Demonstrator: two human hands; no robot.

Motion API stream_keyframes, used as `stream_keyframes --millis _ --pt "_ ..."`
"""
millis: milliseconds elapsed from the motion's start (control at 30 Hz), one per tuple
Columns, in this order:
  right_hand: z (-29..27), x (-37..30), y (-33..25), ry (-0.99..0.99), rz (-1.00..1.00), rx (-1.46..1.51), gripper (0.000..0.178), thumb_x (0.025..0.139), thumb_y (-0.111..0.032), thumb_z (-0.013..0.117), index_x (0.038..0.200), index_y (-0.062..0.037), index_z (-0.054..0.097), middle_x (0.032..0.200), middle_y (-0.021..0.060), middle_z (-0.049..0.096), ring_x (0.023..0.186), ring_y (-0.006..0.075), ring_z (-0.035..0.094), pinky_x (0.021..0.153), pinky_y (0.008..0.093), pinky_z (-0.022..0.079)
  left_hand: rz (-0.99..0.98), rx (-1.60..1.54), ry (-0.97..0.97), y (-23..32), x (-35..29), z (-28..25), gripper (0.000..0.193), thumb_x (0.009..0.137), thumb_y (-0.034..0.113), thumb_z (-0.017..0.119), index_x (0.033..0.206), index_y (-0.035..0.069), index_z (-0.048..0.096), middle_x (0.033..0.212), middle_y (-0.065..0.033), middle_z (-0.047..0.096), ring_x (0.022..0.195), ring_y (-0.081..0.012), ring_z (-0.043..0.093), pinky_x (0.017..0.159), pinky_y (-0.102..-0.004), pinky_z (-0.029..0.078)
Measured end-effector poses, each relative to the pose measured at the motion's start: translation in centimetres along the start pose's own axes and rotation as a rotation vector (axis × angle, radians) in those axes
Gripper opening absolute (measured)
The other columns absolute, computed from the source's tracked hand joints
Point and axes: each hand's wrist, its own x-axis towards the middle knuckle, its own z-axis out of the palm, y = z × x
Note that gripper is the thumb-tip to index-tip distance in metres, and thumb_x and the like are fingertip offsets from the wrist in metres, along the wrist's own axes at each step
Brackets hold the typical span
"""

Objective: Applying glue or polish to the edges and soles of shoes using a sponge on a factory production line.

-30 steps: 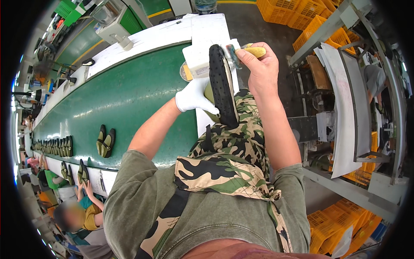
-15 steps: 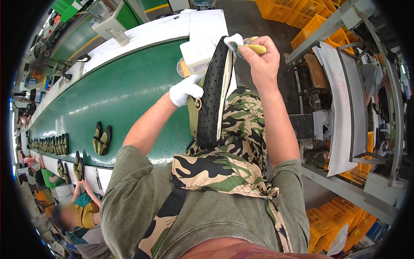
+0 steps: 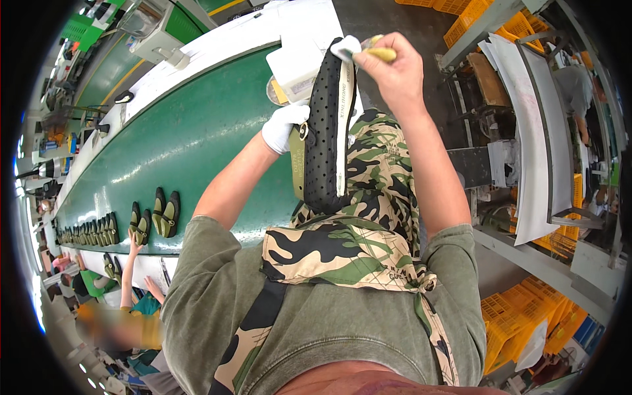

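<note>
My left hand (image 3: 286, 128), in a white glove, is closed on the side of a shoe (image 3: 321, 135) standing upright over my lap. The black, dotted face of the shoe is turned toward me. A pale strip runs along its right edge, and an olive part with a buckle-like fitting shows on the left. Bare and closed, my right hand (image 3: 397, 72) pinches a yellow-handled tool (image 3: 382, 54) at the shoe's top end. The tool's white tip (image 3: 345, 48) is against that end; its exact kind is unclear.
Beside my left arm runs a green table (image 3: 197, 145) with a white border. Pairs of olive-black shoes (image 3: 166, 214) stand on it, near a co-worker's hand (image 3: 135, 243). A white box (image 3: 299, 69) lies ahead. Metal racks (image 3: 559, 151) and orange crates (image 3: 520, 319) are on my right.
The co-worker's hand has brought a pair of shoes onto the green table beside the nearest pair. My right hand has shifted slightly, with the tool's tip still at the shoe's top end.
</note>
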Motion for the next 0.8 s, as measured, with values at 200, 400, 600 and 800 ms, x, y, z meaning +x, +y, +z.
stream_keyframes --millis 200,400,600,800 --pt "-0.8 -5.4 -1.6 -0.261 -0.031 -0.141 0.023 0.081 -0.005 0.078 0.08 -0.0041 0.055 0.083 0.0017 0.062 0.077 0.0075 0.057 0.067 0.0248 0.047 0.046 -0.092 0.012 -0.7 0.3 1.0 0.068 0.084 0.035 0.063 0.139 -0.001 0.047 0.13 -0.0186 0.061 0.114 -0.0297 0.063 0.1 -0.042 0.053" --pt "-2.5 -7.3 -2.4 -0.418 0.13 0.065 0.025 0.081 -0.006 0.079 0.081 -0.0053 0.054 0.079 -0.0027 0.058 0.073 0.0044 0.05 0.063 0.0227 0.042 0.099 -0.07 0.167 -0.3 0.9 3.0 0.065 0.086 0.034 0.06 0.14 0.0 0.047 0.131 -0.0186 0.06 0.114 -0.0308 0.063 0.102 -0.0424 0.051" --pt "-3.2 -8.3 -2.1 -0.323 0.09 0.01 0.026 0.08 -0.007 0.08 0.081 -0.0056 0.054 0.079 -0.0027 0.057 0.073 0.0041 0.049 0.063 0.0224 0.041 0.187 -0.086 0.102 -0.7 2.2 1.6 0.057 0.086 0.031 0.061 0.134 0.001 0.052 0.122 -0.0173 0.065 0.109 -0.0301 0.066 0.1 -0.0429 0.053" --pt "-5.4 -9.5 -2.7 -0.494 0.222 0.137 0.03 0.077 -0.005 0.082 0.079 -0.0066 0.052 0.084 0.0063 0.062 0.091 0.0173 0.061 0.076 0.0304 0.047 0.138 -0.06 0.225 -2.4 2.4 1.1 0.05 0.086 0.022 0.062 0.13 0.002 0.055 0.119 -0.0148 0.067 0.102 -0.0262 0.068 0.093 -0.042 0.057"
